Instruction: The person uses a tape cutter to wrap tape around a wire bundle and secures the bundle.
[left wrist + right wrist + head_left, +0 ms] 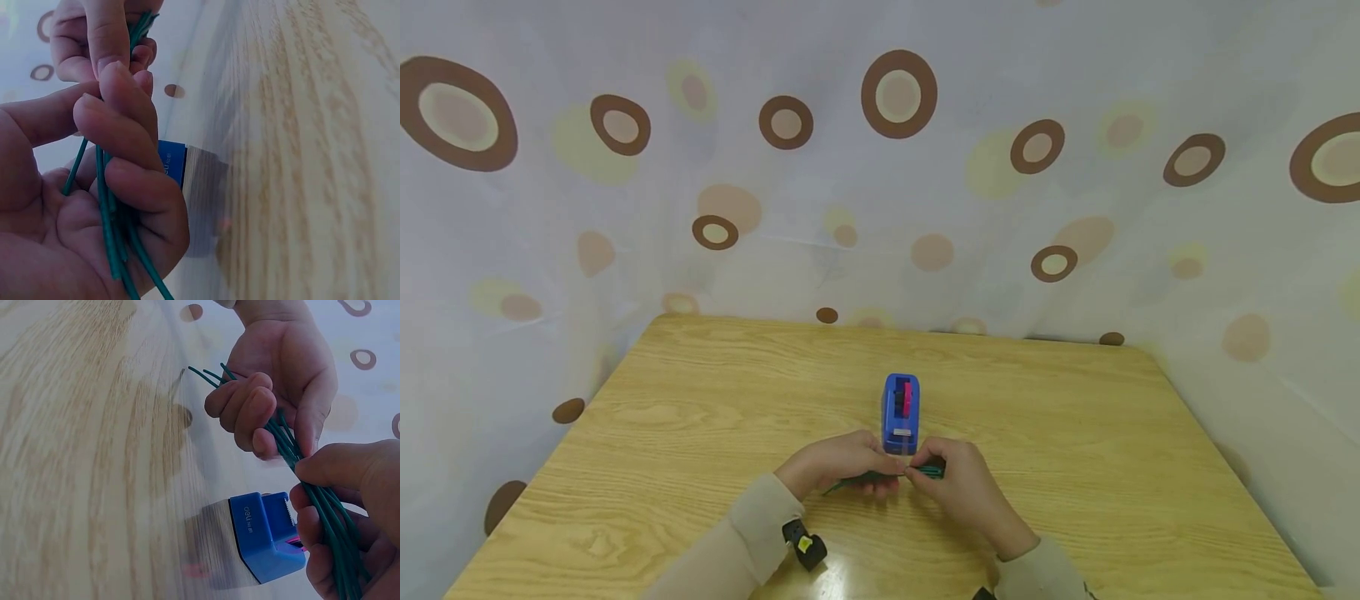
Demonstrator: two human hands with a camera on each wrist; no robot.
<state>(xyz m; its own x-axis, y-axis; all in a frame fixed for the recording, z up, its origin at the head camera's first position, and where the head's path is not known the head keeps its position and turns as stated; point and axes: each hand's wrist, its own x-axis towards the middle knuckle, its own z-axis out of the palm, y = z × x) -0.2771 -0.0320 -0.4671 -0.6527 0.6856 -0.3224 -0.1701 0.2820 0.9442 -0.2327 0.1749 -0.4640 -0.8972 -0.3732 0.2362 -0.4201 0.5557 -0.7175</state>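
Green wires [331,531], gathered in a loose bundle, are held in both hands above the near part of the table, just in front of a tape dispenser. Behind everything spreads a pale wall covering [850,192] printed with brown rings and with tan and yellowish spots. Below it lies the wood-grain table [1037,417], its far edge against that covering. Two light sleeves [730,542] reach in from the near side.

The left hand [850,458] has its fingers curled round one part of the bundle, and a few thin ends poke out past them. The right hand [962,487] grips the other part, thumb against fingers; the two thumbs almost meet over the wires.

The blue tape dispenser [256,531] stands on the table just beyond the hands, its cutter end toward the person. A black device [805,546] with a yellow mark sits at the left sleeve's cuff. Inside the dispenser is a pink roll core [907,400]. Smallest of all, a faint see-through strip [905,448] runs from the cutter toward the fingertips; whether it touches the wires, I cannot tell.
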